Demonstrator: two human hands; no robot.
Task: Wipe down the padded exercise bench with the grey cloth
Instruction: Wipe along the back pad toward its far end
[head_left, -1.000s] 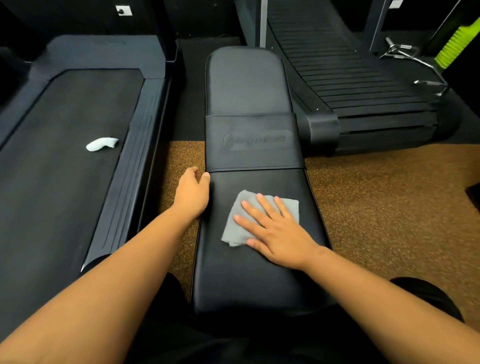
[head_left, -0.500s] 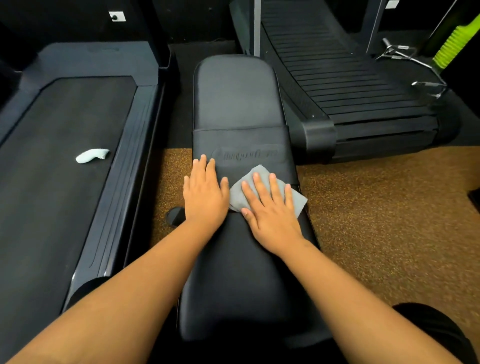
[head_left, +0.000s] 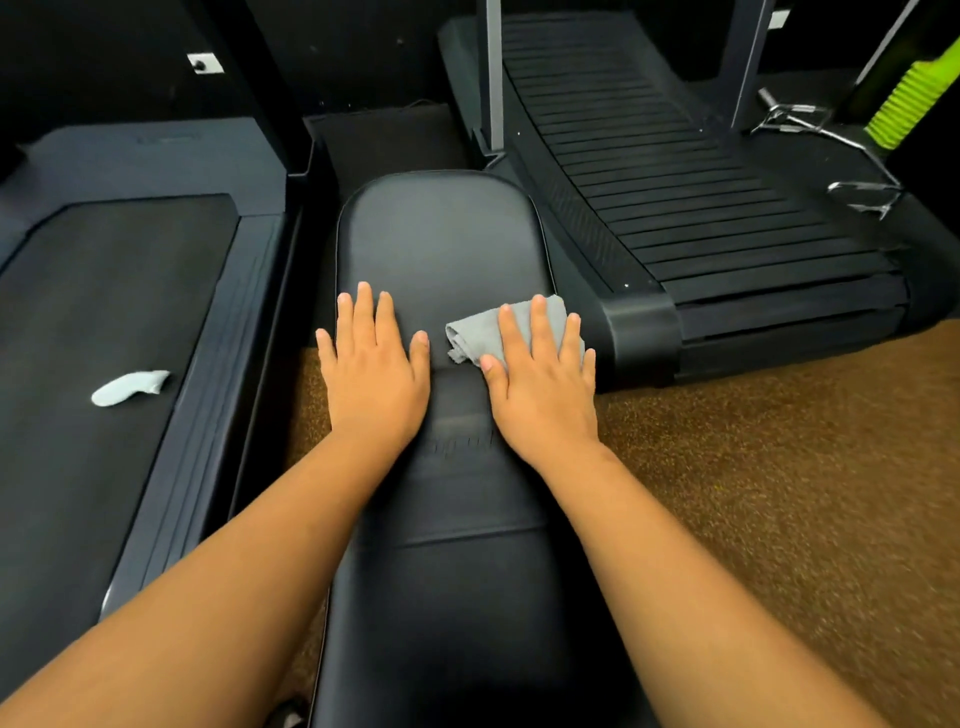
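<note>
Right hand (head_left: 543, 384) flat, fingers straight and slightly spread, presses the grey cloth (head_left: 480, 332) on the bench (head_left: 441, 244) pad's right side, near its far end. Left hand (head_left: 374, 374) flat on the pad beside it, fingers spread, not touching the cloth.

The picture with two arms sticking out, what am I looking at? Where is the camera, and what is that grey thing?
The camera sits on a person's head and looks down, so you see their own two arms. They are leaning over a black padded exercise bench in a gym. The right hand lies flat on a grey cloth and presses it onto the bench for wiping. The left hand rests flat on the bench beside it and holds nothing. To the left is a flat treadmill with a small pale blue object lying on it. To the right is a curved treadmill made of slats.
</note>
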